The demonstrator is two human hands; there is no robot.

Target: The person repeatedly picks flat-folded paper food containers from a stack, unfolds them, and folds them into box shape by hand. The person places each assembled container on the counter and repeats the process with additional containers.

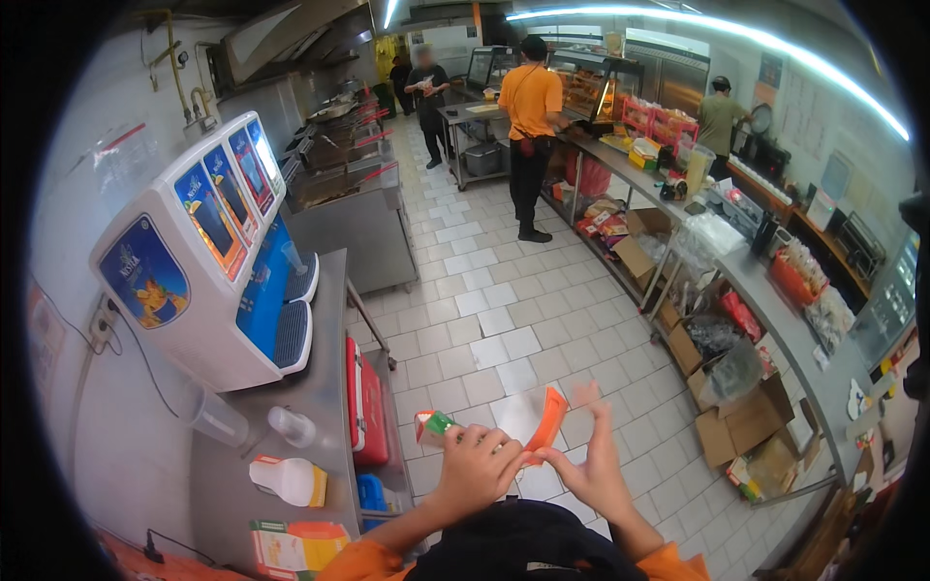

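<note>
In front of my body, above the tiled floor, my left hand (481,463) is closed around a printed paper food carton. Its green and red-orange end (435,426) pokes out on the left, and a bright orange flap (549,423) stands up on the right. My right hand (594,459) has its fingers stretched up and apart, slightly blurred. The right thumb touches the base of the orange flap, close to the left fingertips. Both hands cover the carton's middle. At lower left, flat red, yellow and green cartons (298,548) lie on the steel table (218,476).
A white drink dispenser (208,247), clear jug (215,418), plastic cup (291,426) and white-and-yellow container (289,480) stand left. Below is a red cooler (365,402). A long steel counter (722,254) with cardboard boxes (746,423) beneath runs right. A person in orange (530,97) stands ahead.
</note>
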